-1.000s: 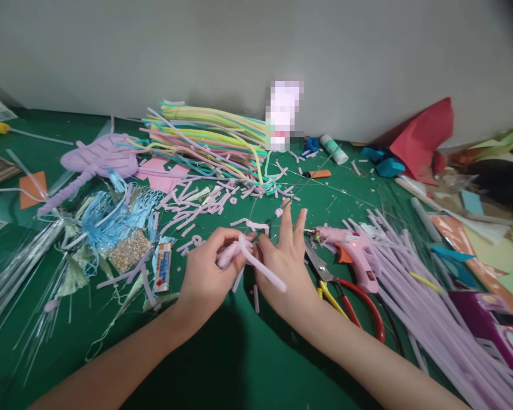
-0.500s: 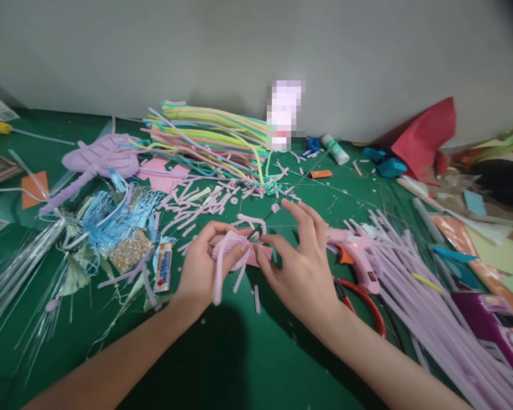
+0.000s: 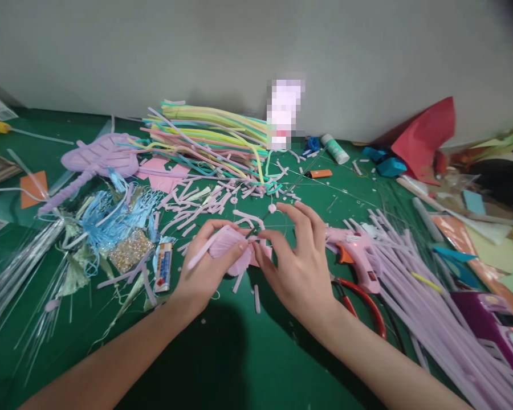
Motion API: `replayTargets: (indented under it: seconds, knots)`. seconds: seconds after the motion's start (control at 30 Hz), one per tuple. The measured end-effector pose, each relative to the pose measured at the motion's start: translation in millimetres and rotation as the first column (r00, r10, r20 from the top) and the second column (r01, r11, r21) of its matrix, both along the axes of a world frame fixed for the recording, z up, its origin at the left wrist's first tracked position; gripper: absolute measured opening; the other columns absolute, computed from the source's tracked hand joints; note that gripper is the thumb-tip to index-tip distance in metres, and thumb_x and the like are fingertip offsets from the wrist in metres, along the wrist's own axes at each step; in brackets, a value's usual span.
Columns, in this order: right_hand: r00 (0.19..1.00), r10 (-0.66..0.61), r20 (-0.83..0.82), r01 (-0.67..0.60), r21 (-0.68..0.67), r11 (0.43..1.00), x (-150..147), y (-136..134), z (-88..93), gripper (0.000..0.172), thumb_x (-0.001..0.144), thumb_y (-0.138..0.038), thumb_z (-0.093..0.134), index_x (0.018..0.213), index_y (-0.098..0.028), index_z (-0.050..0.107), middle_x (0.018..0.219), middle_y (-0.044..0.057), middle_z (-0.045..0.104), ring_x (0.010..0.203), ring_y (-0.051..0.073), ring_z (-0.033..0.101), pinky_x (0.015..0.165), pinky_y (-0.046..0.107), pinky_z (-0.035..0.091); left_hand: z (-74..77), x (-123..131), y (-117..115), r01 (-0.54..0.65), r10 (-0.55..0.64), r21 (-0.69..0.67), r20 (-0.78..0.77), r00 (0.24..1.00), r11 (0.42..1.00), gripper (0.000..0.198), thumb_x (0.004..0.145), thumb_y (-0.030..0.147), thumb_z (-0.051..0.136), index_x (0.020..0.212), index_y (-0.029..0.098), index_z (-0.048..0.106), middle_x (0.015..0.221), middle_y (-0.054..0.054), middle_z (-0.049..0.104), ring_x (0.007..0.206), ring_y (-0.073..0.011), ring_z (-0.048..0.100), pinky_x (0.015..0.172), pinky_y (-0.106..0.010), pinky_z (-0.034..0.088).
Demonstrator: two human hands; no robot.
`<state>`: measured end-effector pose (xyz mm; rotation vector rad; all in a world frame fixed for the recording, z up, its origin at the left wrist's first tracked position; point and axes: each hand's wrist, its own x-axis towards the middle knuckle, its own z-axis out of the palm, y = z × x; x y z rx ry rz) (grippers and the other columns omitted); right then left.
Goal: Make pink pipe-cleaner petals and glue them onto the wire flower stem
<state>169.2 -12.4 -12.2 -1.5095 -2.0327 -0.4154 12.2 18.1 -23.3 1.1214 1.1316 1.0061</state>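
Note:
My left hand [image 3: 205, 259] is closed around a lilac pipe-cleaner piece [image 3: 228, 250], rounded and ribbed, with a straight tail sticking out toward the lower left. Thumb and index finger of my right hand [image 3: 297, 259] pinch at the piece's right edge. A thin dark strand shows there, but what exactly the fingertips hold is too small to make out. The other right fingers are raised and bent. Just beyond them lies a small pale heart-shaped bead [image 3: 272, 209]. A pink glue gun [image 3: 361, 253] and red-handled pliers [image 3: 370, 307] lie right of my right hand.
Coloured pipe cleaners [image 3: 214, 134] lie at the back, with lilac offcuts [image 3: 196, 208] before them. Left are a lilac pipe-cleaner fan [image 3: 102, 156], blue tassels [image 3: 106, 219] and a glue tube [image 3: 164, 266]. Right are lilac pipe cleaners [image 3: 436, 319], a purple device [image 3: 496, 330] and an orange lighter [image 3: 318, 173].
The lilac piece has turned in my left hand: its tail swung from pointing down to the left, and its ribbed face shows more. My right hand has barely moved.

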Motion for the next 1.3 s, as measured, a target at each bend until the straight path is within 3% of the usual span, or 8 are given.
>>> replayTargets:
  seconds: [0.27, 0.4, 0.5, 0.6, 0.73, 1.03, 1.17, 1.3]
  knots:
    - [0.999, 0.027, -0.022, -0.028, -0.044, 0.999, -7.0, -8.6, 3.7, 0.008, 0.086, -0.014, 0.061, 0.083, -0.012, 0.068, 0.115, 0.018, 0.057, 0.12, 0.036, 0.045, 0.098, 0.052, 0.048, 1.0, 2.6, 1.3, 0.033, -0.033, -0.014, -0.02, 0.999, 0.999, 0.035, 0.075, 0.034, 0.079, 0.1, 0.02, 0.059, 0.106, -0.004, 0.074, 0.093, -0.0181, 0.069, 0.081, -0.027, 0.054]
    - [0.997, 0.02, -0.077, -0.03, -0.135, 0.99, -5.8, -15.1, 7.8, 0.011, 0.087, -0.015, 0.059, 0.089, -0.01, 0.069, 0.116, 0.019, 0.056, 0.122, 0.036, 0.043, 0.101, 0.052, 0.046, 1.5, 3.1, 2.3, 0.033, -0.03, -0.048, 0.063, 0.998, 0.998, 0.035, 0.073, 0.032, 0.081, 0.098, 0.02, 0.059, 0.095, -0.002, 0.075, 0.088, -0.0183, 0.071, 0.078, -0.027, 0.055]
    - [0.995, 0.015, -0.102, -0.033, -0.177, 0.984, 1.7, -16.9, 10.8, 0.014, 0.087, -0.019, 0.061, 0.092, -0.011, 0.07, 0.12, 0.019, 0.054, 0.124, 0.037, 0.041, 0.103, 0.055, 0.043, -1.2, 2.3, 3.9, 0.022, -0.007, -0.09, 0.168, 0.986, 0.996, 0.037, 0.073, 0.03, 0.08, 0.101, 0.019, 0.06, 0.099, -0.004, 0.076, 0.094, -0.0214, 0.072, 0.081, -0.03, 0.056]
    - [0.993, 0.053, -0.109, -0.072, -0.181, 0.981, 10.3, -15.8, 11.7, 0.01, 0.086, -0.018, 0.063, 0.088, -0.014, 0.072, 0.126, 0.018, 0.052, 0.126, 0.037, 0.039, 0.103, 0.055, 0.042, -2.2, 1.9, 5.1, 0.035, 0.012, -0.167, 0.274, 0.962, 0.985, 0.036, 0.075, 0.029, 0.079, 0.103, 0.017, 0.059, 0.104, -0.008, 0.075, 0.1, -0.0241, 0.071, 0.087, -0.034, 0.057]
    - [0.989, 0.102, -0.11, -0.12, -0.164, 0.979, 15.3, -13.9, 10.5, 0.009, 0.086, -0.018, 0.064, 0.084, -0.018, 0.072, 0.124, 0.016, 0.054, 0.126, 0.035, 0.04, 0.101, 0.054, 0.044, 1.8, 4.0, 4.7, 0.08, 0.009, -0.25, 0.335, 0.942, 0.965, 0.034, 0.079, 0.029, 0.076, 0.104, 0.015, 0.058, 0.099, -0.01, 0.077, 0.09, -0.0236, 0.074, 0.085, -0.037, 0.059]
    - [0.985, 0.167, 0.047, -0.154, -0.207, 0.966, 18.8, -18.6, 12.6, 0.017, 0.085, -0.018, 0.064, 0.101, -0.016, 0.068, 0.128, 0.019, 0.054, 0.126, 0.037, 0.042, 0.097, 0.057, 0.047, 1.0, 2.3, 5.8, 0.059, 0.028, -0.291, 0.285, 0.958, 0.955, 0.039, 0.073, 0.031, 0.082, 0.101, 0.016, 0.059, 0.102, -0.01, 0.077, 0.093, -0.022, 0.074, 0.079, -0.029, 0.059]
    - [0.987, 0.147, 0.062, -0.136, -0.161, 0.978, 18.6, -18.0, 13.8, 0.013, 0.086, -0.018, 0.064, 0.097, -0.014, 0.069, 0.125, 0.019, 0.058, 0.124, 0.036, 0.044, 0.098, 0.055, 0.047, 2.2, 0.6, 4.9, 0.089, -0.004, -0.32, 0.258, 0.966, 0.943, 0.043, 0.07, 0.024, 0.084, 0.104, 0.016, 0.059, 0.105, -0.01, 0.076, 0.093, -0.0212, 0.073, 0.078, -0.028, 0.06]
    - [0.982, 0.177, 0.065, -0.158, -0.223, 0.962, 16.2, -16.3, 14.3, 0.017, 0.085, -0.022, 0.065, 0.097, -0.01, 0.069, 0.127, 0.022, 0.056, 0.125, 0.039, 0.044, 0.097, 0.057, 0.048, 2.5, 0.4, 3.1, 0.1, -0.023, -0.319, 0.238, 0.971, 0.943, 0.042, 0.071, 0.022, 0.083, 0.103, 0.016, 0.058, 0.106, -0.01, 0.076, 0.087, -0.0206, 0.074, 0.076, -0.029, 0.06]
